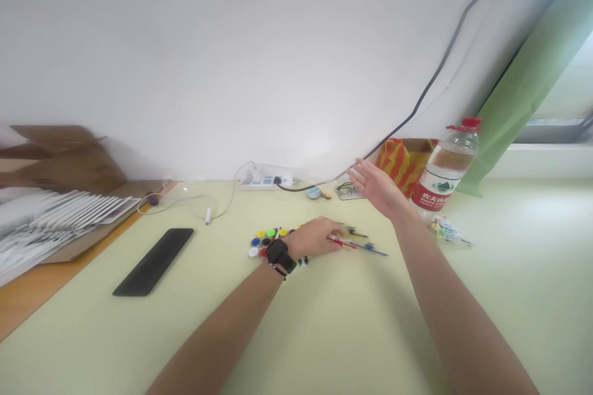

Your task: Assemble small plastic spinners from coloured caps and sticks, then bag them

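My left hand [317, 236], with a black watch [280, 255] at its wrist, is low over the table, fingers curled at a thin red stick [343, 242]. Beside its fingertips lie a thin blue stick [370, 249] and dark and yellow ones [356, 232]; their exact kind is too small to make out. Partly hidden behind that wrist is a cluster of small round pots or caps [262, 241] in several colours. My right hand [378, 190] is raised above the table, fingers stretched out, holding nothing.
A large water bottle [447, 166] and a red-yellow bag [401, 163] stand at the right, near a small clear packet [445, 229]. A power strip [265, 178] lies by the wall. Leftward are a black flat bar [155, 261], white packets [69, 216] and a cardboard box [69, 157].
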`<state>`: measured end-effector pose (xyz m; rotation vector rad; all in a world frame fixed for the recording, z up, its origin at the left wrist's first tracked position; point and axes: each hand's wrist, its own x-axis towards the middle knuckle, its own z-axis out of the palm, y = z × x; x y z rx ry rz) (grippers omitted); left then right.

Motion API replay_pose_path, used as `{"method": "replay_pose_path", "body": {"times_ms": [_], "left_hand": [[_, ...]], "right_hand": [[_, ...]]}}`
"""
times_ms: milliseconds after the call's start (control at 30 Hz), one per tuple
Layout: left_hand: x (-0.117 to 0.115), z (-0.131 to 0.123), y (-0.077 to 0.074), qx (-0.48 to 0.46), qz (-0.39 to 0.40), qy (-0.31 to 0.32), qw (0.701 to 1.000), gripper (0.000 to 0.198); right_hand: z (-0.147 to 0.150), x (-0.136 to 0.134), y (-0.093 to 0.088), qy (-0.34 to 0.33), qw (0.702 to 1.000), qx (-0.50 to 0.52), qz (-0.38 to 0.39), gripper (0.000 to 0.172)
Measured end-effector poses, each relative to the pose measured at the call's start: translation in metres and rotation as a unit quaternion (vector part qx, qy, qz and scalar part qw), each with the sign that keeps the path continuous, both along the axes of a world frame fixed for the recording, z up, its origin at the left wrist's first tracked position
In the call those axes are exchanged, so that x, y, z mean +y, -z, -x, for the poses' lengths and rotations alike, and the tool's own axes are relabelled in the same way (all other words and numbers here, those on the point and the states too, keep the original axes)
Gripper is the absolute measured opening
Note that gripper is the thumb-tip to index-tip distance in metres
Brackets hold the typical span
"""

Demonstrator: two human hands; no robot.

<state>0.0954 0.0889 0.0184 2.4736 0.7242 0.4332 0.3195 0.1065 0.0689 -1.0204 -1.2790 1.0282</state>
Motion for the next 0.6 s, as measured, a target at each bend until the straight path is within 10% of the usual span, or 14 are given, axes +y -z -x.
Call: {"method": "replay_pose_path", "body": {"times_ms": [600], "left_hand": [[0.000, -0.001, -0.009, -0.010, 0.016, -0.020, 1.000, 0.015]], "right_hand": [[0.041, 0.000, 0.019, 0.089, 0.949, -0.290, -0.083, 0.048]]}}
